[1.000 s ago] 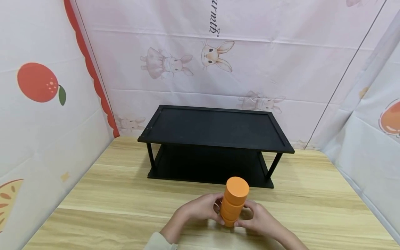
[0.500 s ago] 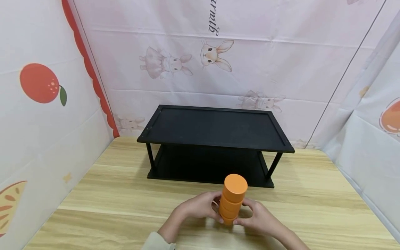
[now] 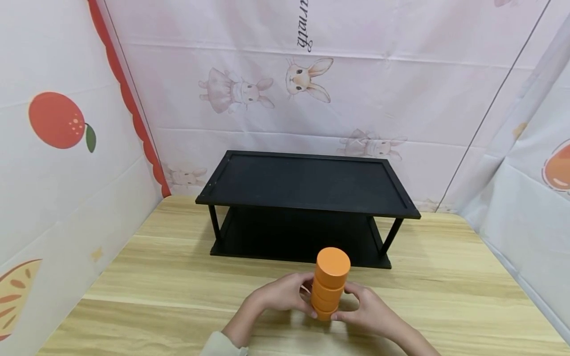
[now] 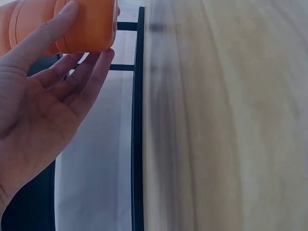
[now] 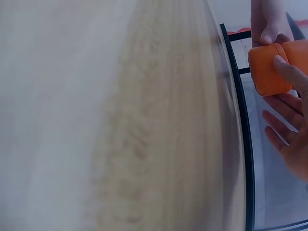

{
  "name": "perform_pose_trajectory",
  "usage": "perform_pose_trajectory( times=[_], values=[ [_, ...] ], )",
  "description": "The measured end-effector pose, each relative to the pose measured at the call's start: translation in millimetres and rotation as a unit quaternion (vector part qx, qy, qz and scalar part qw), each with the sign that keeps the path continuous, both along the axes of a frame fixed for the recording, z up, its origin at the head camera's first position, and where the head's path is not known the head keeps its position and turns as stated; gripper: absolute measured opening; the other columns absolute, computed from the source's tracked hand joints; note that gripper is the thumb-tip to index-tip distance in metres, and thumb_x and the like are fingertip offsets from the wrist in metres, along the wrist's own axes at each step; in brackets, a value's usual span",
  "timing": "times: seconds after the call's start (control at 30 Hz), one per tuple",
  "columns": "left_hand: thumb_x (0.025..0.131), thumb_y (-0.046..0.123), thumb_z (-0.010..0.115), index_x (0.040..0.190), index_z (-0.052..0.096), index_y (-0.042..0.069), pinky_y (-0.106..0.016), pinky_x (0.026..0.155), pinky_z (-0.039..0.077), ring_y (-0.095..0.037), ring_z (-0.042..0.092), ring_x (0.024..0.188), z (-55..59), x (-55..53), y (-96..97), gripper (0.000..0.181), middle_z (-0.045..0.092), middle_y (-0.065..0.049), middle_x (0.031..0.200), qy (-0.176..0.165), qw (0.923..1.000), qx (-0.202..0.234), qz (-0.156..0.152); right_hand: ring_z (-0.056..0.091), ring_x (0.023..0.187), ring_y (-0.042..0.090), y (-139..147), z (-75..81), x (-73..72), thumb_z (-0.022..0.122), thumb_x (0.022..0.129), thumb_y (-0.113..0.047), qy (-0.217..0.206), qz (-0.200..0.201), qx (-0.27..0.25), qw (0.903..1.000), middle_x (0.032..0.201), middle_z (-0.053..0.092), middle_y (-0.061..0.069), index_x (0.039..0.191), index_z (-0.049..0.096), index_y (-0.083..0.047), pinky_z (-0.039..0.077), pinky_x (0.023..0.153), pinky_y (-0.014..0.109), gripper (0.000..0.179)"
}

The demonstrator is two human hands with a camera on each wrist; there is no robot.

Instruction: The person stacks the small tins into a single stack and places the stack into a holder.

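Observation:
An orange cylinder (image 3: 329, 284) with grooves around its body and a flat top stands nearly upright between both hands, in front of the shelf. From its left side my left hand (image 3: 287, 294) grips the lower part with thumb and fingers. My right hand (image 3: 367, 311) pinches it low on the right, the thumb near the base. Seen from the left wrist, the cylinder (image 4: 89, 26) lies between the left thumb and the fingers under it. In the right wrist view the right thumb presses the cylinder (image 5: 269, 70), with the left hand (image 5: 272, 24) beyond.
Just behind the hands is a black two-tier shelf (image 3: 307, 183) with thin posts. It stands on a light wood-grain table (image 3: 147, 296). Printed cloth walls (image 3: 356, 99) with rabbits and fruit enclose the back and sides.
The cylinder and both hands have shifted slightly to the left in the head view. Both hands keep their hold on it.

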State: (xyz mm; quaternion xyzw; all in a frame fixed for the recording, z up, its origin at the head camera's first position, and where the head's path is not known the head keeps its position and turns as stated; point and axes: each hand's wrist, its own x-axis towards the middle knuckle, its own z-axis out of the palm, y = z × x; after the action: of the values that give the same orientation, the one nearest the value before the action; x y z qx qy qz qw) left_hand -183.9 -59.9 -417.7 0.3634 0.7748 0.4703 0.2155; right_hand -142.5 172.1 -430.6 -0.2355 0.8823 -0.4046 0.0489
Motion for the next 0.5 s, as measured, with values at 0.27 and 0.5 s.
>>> perform_pose_trajectory(
  times=[0.27,0.5],
  values=[
    [0.071,0.008,0.080,0.115,0.056,0.011,-0.022,0.083,0.046,-0.004,0.055,0.092,5.4,0.0,-3.2,0.050,0.058,0.010,0.101,-0.007,0.9999,-0.007,0.004,0.052,0.110,0.031,-3,4.1,1.6,0.075,0.072,-0.045,0.016,-0.005,0.006,0.9998,0.116,0.059,0.007,0.116,0.059,-0.009,0.040,0.088,0.054,0.059],
    [0.070,0.010,0.080,0.113,0.057,0.013,-0.023,0.085,0.045,-0.005,0.055,0.093,12.7,0.2,-5.1,0.049,0.058,0.011,0.099,-0.006,0.9998,-0.016,-0.001,0.051,0.110,0.030,-6,10.0,5.4,0.074,0.070,-0.049,0.031,-0.016,0.006,0.9994,0.117,0.059,0.006,0.118,0.058,-0.010,0.041,0.087,0.054,0.063]
  ],
)
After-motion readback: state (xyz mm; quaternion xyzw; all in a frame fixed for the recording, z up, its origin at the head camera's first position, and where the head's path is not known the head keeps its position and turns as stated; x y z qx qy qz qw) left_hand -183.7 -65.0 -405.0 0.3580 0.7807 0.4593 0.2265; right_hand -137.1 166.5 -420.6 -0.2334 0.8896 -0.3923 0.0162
